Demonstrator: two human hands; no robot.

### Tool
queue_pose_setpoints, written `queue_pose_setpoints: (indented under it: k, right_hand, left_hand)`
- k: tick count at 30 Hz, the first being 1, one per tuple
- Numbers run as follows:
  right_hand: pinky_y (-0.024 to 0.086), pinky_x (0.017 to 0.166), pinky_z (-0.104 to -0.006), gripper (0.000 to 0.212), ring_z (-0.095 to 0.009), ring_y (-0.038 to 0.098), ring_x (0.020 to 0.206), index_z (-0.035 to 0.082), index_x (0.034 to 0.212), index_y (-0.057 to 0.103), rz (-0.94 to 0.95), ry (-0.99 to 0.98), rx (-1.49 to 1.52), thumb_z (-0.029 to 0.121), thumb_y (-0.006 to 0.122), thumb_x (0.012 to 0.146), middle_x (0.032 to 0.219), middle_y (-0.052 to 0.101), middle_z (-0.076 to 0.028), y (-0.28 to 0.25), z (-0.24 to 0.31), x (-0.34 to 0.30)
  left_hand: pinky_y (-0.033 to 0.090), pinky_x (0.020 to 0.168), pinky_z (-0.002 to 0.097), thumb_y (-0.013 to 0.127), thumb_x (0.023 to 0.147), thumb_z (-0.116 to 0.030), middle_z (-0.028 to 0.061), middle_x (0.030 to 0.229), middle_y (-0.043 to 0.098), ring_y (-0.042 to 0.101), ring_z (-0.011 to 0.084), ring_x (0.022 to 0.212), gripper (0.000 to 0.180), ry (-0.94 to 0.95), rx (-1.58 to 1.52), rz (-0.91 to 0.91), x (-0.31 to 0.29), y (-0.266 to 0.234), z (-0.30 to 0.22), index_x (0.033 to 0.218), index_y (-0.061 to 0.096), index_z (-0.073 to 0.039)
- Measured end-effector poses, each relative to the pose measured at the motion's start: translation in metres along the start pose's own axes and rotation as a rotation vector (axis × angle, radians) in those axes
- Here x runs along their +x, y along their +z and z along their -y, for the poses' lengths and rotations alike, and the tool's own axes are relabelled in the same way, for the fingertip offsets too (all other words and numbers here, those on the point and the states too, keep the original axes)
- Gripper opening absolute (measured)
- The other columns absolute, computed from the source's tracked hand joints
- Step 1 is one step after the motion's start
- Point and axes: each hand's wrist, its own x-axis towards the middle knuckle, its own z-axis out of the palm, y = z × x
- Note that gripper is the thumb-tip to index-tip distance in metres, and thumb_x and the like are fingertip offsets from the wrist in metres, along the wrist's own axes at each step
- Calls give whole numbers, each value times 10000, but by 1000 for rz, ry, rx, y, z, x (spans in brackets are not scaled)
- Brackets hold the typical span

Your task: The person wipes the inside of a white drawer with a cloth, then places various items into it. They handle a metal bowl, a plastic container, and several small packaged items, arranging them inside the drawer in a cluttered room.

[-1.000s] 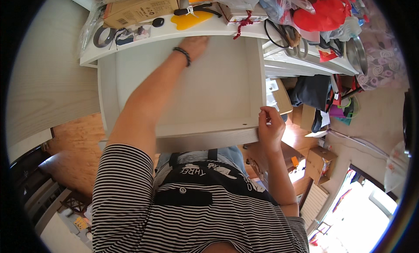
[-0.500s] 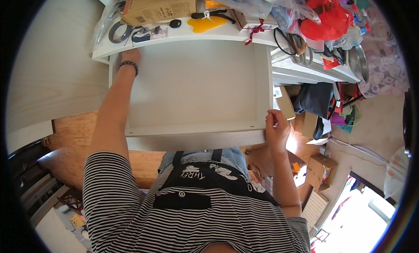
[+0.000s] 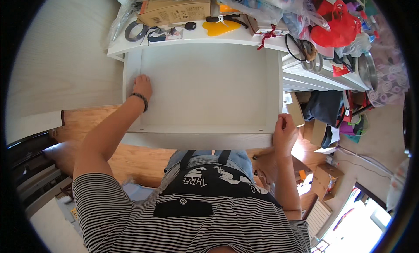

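Observation:
A pulled-out white drawer (image 3: 205, 89) stands in front of me, its pale bottom showing. My left hand (image 3: 142, 88) reaches inside it, back upward and fingers stretched toward the far side, close along the left inner wall; the palm is hidden. A dark bracelet (image 3: 142, 101) circles that wrist. At the drawer's front right corner, my right hand (image 3: 285, 133) has its fingers curled over the edge. Those fingers appear closed on the corner of the drawer front (image 3: 205, 141).
Above the drawer, the white cabinet top (image 3: 131, 44) holds a roll of tape (image 3: 136, 31), a cardboard box (image 3: 174, 11), a yellow flat piece (image 3: 221, 28) and a red plastic bag (image 3: 336, 26). Cardboard boxes (image 3: 326, 181) stand on the wooden floor (image 3: 89, 126) at right.
My left hand has come from the drawer's far left corner toward me along the left side, its elbow bending outward. My right hand stays at the front right corner. The view has shifted slightly.

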Motion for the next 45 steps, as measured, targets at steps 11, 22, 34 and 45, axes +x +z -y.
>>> queue_pose_setpoints:
  k: [11, 22, 34, 45]
  right_hand:
    - [457, 541, -331, 68, -255, 572, 564, 13, 838, 606, -20, -21, 24, 42, 546, 823, 683, 589, -132, -1, 0, 0]
    - [459, 541, -316, 56, -246, 584, 578, 14, 843, 604, -79, -51, -9, 34, 557, 819, 691, 592, -124, 1, 4, 0]
    - [453, 564, -263, 78, -144, 557, 590, -18, 875, 613, -51, -6, 18, 8, 544, 848, 694, 599, -94, 1, 10, -2]
    - [434, 543, -230, 81, -97, 531, 598, -20, 867, 613, -31, 4, 51, 14, 542, 850, 682, 575, -63, 3, 6, 1]
  left_hand:
    - [493, 788, 385, 579, 788, -96, 178, 965, 653, 622, 304, 930, 180, 448, -510, 319, -57, -10, -11, 899, 681, 3]
    - [478, 637, 341, 555, 751, -65, 117, 752, 634, 578, 223, 680, 126, 663, -754, 560, -33, 2, 0, 775, 669, -16]
    - [454, 719, 223, 516, 851, 44, -3, 921, 592, 524, 75, 782, 264, 553, -2329, 231, -37, -26, 55, 1097, 588, -19]
    - [475, 767, 345, 631, 723, 38, 106, 928, 587, 575, 256, 849, 236, 550, -1657, 7, -59, 26, 13, 936, 588, -53]
